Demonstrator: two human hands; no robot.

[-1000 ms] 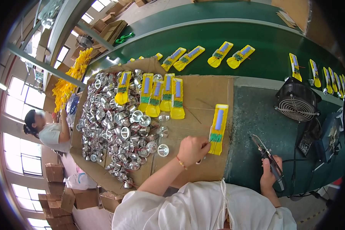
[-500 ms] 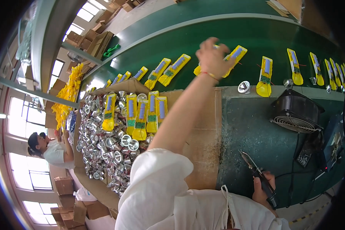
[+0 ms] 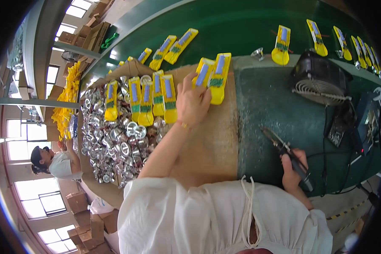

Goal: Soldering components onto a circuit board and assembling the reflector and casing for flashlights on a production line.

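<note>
My left hand (image 3: pixel 192 103) is closed on two yellow flashlight housings (image 3: pixel 218 80) over the near edge of the green bench. Each carries a blue cylindrical battery and a small green circuit board; part of the left one is hidden behind my fingers. My right hand (image 3: pixel 289 172) grips a soldering iron (image 3: pixel 302 173) by its dark handle, the tip pointing away and to the left. Left of my left hand, several similar housings (image 3: pixel 146 103) lie on a heap of silvery reflector cups (image 3: pixel 110 148).
A cardboard sheet (image 3: pixel 216 144) covers part of the bench. A black fan (image 3: pixel 319 78) stands at right, with cables (image 3: pixel 324 148) nearby. More housings (image 3: pixel 282 44) line the green conveyor (image 3: pixel 241 25); one loose reflector (image 3: pixel 257 53) lies there. Another person (image 3: pixel 61 164) works at far left.
My left hand has come back toward me from the conveyor, bringing two yellow flashlight housings. My right hand still holds the soldering iron. The whole view has shifted.
</note>
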